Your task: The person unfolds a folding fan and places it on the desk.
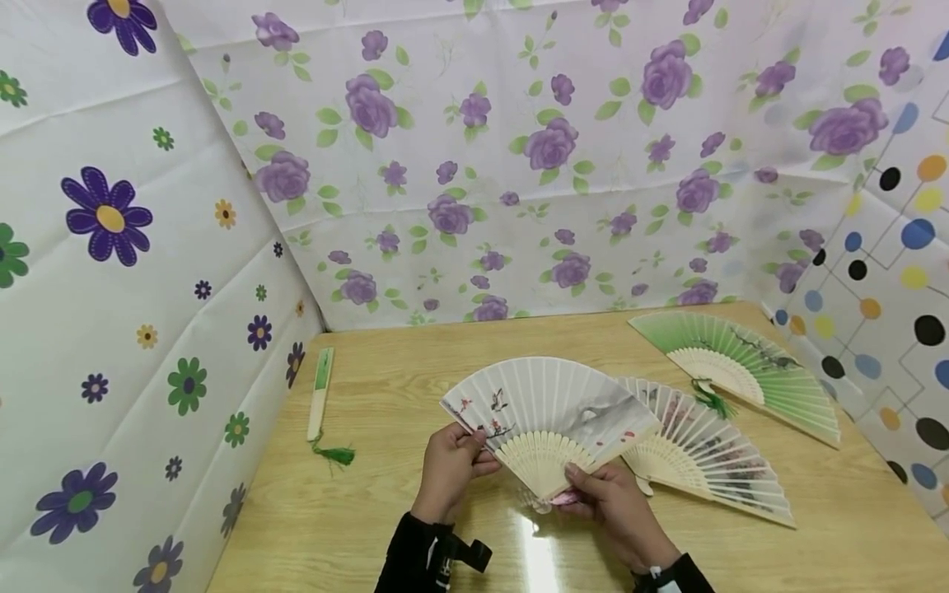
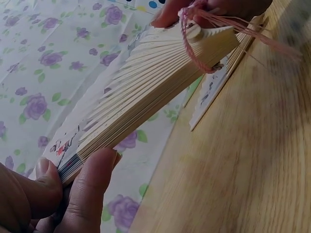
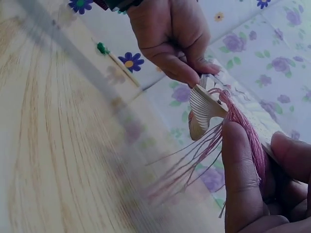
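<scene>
A spread folding fan (image 1: 544, 395), white and grey with red blossoms and a bird, is held above the table by both hands. At its left edge, my left hand (image 1: 451, 469) pinches the outer stick between thumb and fingers. My right hand (image 1: 619, 506) grips the right outer stick low down, close to the pivot. Beside those right fingers hangs a pink tassel (image 3: 250, 138). In the left wrist view the cream ribs (image 2: 150, 80) of the fan appear edge-on, fanning out from the pivot, with the left thumb and finger at the near end.
A spread fan with dark pink flowers (image 1: 715, 465) lies on the wooden table (image 1: 385, 371), right of the hands. Behind it lies a spread green fan (image 1: 786, 379). A folded fan (image 1: 320, 395) with a green tassel lies far left. Patterned cloth (image 1: 460, 173) walls the back and sides.
</scene>
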Demonstrator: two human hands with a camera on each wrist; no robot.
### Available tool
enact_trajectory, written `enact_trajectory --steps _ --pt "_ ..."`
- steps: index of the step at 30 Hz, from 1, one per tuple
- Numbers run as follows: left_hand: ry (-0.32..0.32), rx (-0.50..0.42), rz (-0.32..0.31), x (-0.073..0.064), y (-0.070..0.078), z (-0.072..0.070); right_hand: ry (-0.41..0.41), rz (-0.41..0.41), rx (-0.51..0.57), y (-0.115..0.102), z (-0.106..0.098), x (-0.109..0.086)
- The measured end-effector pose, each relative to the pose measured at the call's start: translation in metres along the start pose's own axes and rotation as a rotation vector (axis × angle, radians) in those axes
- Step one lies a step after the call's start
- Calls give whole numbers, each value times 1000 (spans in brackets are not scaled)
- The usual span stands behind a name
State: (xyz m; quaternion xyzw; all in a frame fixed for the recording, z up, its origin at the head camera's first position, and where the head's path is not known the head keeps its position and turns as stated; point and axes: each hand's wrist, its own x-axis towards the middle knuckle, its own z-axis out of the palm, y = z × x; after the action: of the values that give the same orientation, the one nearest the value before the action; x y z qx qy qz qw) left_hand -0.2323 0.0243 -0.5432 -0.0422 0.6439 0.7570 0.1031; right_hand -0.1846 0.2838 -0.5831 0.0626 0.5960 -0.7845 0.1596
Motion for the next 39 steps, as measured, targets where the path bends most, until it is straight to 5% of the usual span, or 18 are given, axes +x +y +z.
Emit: enact_trajectory --steps 19,39 --pt "65 -32 7 0 -1 3 93 -3 108 3 10 -5" --pt "101 -54 10 3 -4 4 304 -51 255 13 27 -5"
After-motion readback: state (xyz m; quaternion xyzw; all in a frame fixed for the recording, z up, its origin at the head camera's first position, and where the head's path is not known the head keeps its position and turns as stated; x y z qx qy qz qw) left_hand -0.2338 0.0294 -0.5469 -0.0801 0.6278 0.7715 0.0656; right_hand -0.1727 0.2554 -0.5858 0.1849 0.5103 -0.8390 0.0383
